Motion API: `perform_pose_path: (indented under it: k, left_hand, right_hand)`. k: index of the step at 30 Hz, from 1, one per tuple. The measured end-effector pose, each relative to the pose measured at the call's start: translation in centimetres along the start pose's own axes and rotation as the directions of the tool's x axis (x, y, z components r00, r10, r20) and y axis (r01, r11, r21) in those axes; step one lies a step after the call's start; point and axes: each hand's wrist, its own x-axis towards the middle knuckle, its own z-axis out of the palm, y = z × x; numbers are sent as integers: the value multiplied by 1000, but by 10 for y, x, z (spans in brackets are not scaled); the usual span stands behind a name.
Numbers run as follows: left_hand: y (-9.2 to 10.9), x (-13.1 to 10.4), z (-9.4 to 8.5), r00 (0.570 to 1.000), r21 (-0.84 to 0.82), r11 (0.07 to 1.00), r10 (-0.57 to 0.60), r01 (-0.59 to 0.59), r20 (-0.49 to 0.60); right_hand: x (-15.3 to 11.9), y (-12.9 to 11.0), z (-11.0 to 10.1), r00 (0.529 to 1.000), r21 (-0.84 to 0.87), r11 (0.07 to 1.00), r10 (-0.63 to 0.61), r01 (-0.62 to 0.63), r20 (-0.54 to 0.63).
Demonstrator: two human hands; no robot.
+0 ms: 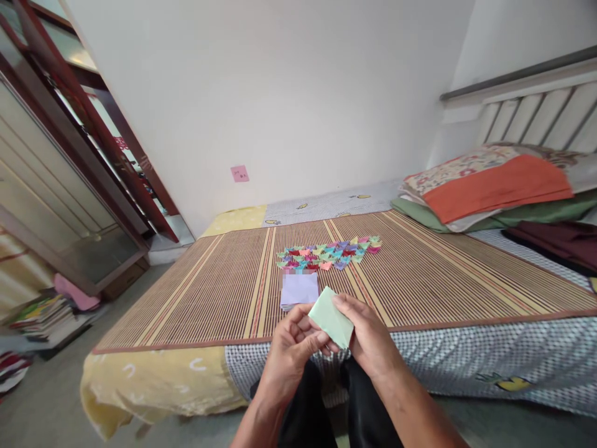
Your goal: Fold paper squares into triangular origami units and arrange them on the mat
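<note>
A light green folded paper is held between both hands above the bed's near edge. My left hand pinches its lower left side with thumb and fingers. On its right side, my right hand grips it, the thumb lying near the upper corner. Just beyond the hands lies a stack of lilac paper sheets. Behind that stack, several small folded paper pieces in many colours are spread in rows on the striped mat.
Pillows with an orange band are piled at the right, beside dark folded cloth. A white radiator stands behind them. At the left are a door frame and a pile of books or magazines. A pink paper is on the wall.
</note>
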Motion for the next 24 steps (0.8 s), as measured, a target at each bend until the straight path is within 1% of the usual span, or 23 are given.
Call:
perform_pose_path:
  k: [4,9,13,16,20,24]
  left_hand:
    - [1,0,4,999,-2,1000,19,-19,-40]
    - [2,-1,9,994,13,999,32,-31,-105]
    - [2,-2,13,986,44,997,76,-70,-148]
    - [1,-2,14,981,75,991,124,-114,-151]
    - [-2,-3,13,980,104,985,149,-136,-128]
    - [-5,-4,9,976,230,958,198,-171,-96]
  right_hand:
    - [0,0,3,1000,46,999,6,-6,0]
    - [0,0,2,999,61,998,-13,15,-40]
    - [-1,0,2,998,62,998,-30,34,-60]
    - [-1,0,3,997,62,997,-40,43,-59]
    - [0,1,2,996,57,997,-51,54,-67]
    - [2,2,1,996,32,998,-60,63,-67]
